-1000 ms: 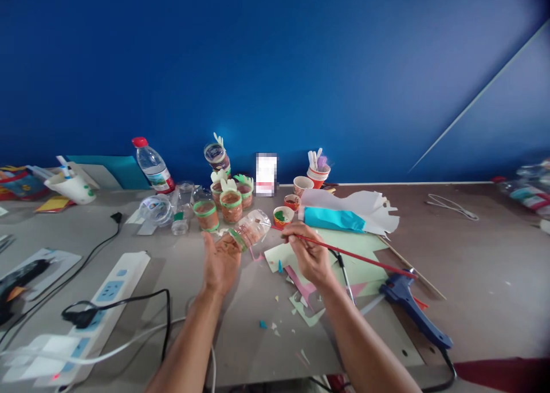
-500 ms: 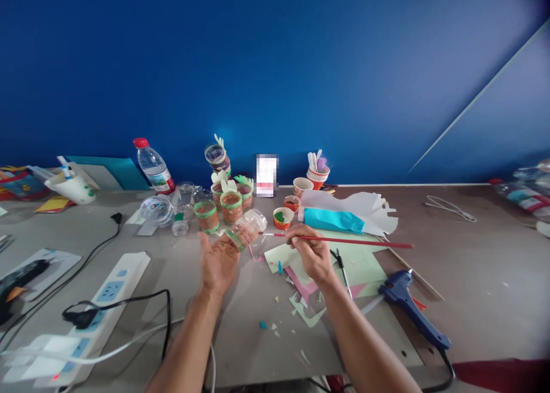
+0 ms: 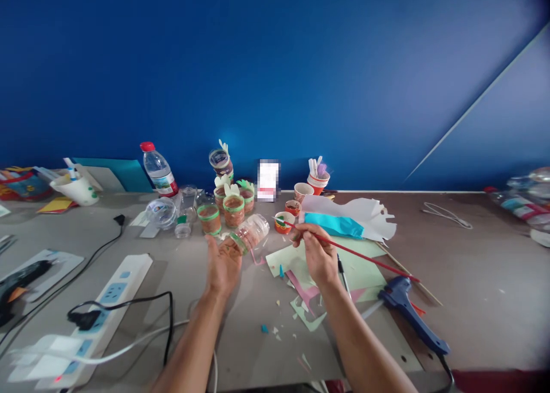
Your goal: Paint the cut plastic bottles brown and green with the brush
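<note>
Tilted to the right, a clear plastic bottle piece [image 3: 253,231] with brown and green paint rests in my left hand [image 3: 224,265], whose fingers curl around its near end. My right hand [image 3: 318,254] pinches a red-handled paintbrush [image 3: 356,252] near its front. The brush tip is over a small paper cup of green paint [image 3: 283,223]; I cannot tell whether it touches the paint. Just behind that cup is another with reddish-brown paint [image 3: 293,207]. Several painted pots with cut-paper tops [image 3: 234,209] stand beyond my left hand.
A blue glue gun [image 3: 412,313] lies to the right of my forearm. Paper scraps [image 3: 309,313] and a pen [image 3: 344,278] lie near my right hand. A power strip [image 3: 107,313] with cables sits at left, and a water bottle [image 3: 158,172] stands behind it.
My right hand has swung the brush tip from beside the bottle piece up and right to the green paint cup. My left hand still holds the bottle piece.
</note>
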Motion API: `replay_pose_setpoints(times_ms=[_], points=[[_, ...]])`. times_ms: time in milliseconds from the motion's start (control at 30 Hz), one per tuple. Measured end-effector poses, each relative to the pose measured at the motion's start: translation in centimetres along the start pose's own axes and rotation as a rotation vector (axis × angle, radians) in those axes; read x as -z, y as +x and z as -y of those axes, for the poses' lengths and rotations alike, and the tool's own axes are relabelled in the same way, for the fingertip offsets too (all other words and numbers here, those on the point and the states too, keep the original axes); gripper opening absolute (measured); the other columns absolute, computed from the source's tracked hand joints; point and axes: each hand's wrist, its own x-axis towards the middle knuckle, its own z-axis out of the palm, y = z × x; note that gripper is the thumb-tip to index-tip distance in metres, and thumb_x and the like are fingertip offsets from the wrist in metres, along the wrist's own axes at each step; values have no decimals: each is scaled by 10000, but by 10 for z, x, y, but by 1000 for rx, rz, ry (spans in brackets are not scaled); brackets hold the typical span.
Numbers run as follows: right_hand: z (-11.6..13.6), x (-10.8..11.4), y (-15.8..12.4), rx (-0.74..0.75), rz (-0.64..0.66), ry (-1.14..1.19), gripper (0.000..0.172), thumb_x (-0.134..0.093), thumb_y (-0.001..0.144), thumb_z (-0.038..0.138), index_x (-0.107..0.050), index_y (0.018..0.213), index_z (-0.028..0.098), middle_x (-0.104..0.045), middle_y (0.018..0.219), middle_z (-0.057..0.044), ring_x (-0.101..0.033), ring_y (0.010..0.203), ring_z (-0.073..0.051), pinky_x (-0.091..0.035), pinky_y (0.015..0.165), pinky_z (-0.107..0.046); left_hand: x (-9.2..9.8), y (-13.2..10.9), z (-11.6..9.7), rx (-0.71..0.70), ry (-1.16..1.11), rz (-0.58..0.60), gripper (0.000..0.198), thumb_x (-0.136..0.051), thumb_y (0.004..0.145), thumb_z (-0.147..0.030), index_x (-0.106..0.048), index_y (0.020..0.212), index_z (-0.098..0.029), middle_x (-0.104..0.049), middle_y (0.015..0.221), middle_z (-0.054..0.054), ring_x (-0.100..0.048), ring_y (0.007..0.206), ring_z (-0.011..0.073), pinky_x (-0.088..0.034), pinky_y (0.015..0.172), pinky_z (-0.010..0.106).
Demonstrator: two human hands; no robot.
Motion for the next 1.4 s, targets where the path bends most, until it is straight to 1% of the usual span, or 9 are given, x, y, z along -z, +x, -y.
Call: replay_pose_setpoints(times_ms=[133,267,367,500,600,767,1033,1267,1400], points=[[4,-4,1,15,-22,-58,167,-540,899,271,-679,976,221,-659,735,-21,-574,623,-162,-464,596,-322,1,3,2,10,-23,16,804,-125,942,-621,-722,769,-111,-735,781,158,-680,990,272,-469,983,452],[18,-12,-1,52,-45,-264,151,-506,909,236,-653,930,212,-671,756,-19,-598,644,-156,-485,627,-313,1,5,5,2,-3,52,709,-261,898,-681,-701,787,-136,-733,797,140,-668,1015,287,-466,990,477],[29,-17,0,124,-17,-498,170,-479,913,210,-643,955,222,-691,875,-38,-624,743,-174,-488,693,-321,1,4,9,-45,42,90,687,-333,860,-718,-698,809,-138,-734,855,144,-658,1033,278,-460,995,465],[31,-19,17,329,85,-751,252,-481,892,177,-613,1098,236,-675,1007,-81,-615,960,-245,-476,847,-392,5,4,15,-109,89,130,654,-422,829,-719,-712,851,-133,-734,926,139,-636,1087,260,-434,1025,416],[17,-14,42,470,148,-928,303,-475,887,173,-602,1159,215,-668,1001,-113,-569,1011,-286,-455,865,-435,8,4,19,-134,101,127,646,-447,817,-719,-724,808,-136,-742,911,137,-631,1107,278,-427,1032,416],[-19,-3,85,503,287,-1210,352,-409,895,124,-606,1185,156,-691,875,-116,-545,881,-282,-426,789,-413,7,3,20,-100,67,120,655,-478,797,-723,-731,804,-119,-748,935,160,-608,1155,319,-426,1036,448],[-60,-10,131,474,299,-1386,311,-481,936,362,-620,1114,148,-662,1206,-138,-478,1058,-318,-372,894,-427,10,3,24,-50,76,181,669,-445,813,-725,-736,891,-128,-741,1025,160,-591,1189,321,-398,1065,478],[-79,-13,164,546,278,-1444,328,-445,947,338,-584,1178,152,-545,1398,-104,-400,1187,-344,-332,953,-447,11,8,19,-29,85,15,688,-279,912,-657,-718,800,-140,-745,963,148,-617,1152,255,-397,1068,421],[-89,-11,172,545,323,-1509,289,-440,943,280,-586,1162,160,-523,1416,-110,-365,1225,-339,-306,981,-460,13,8,20,-78,91,-58,611,-290,944,-585,-710,826,-157,-750,923,119,-632,1123,228,-398,1065,392]])
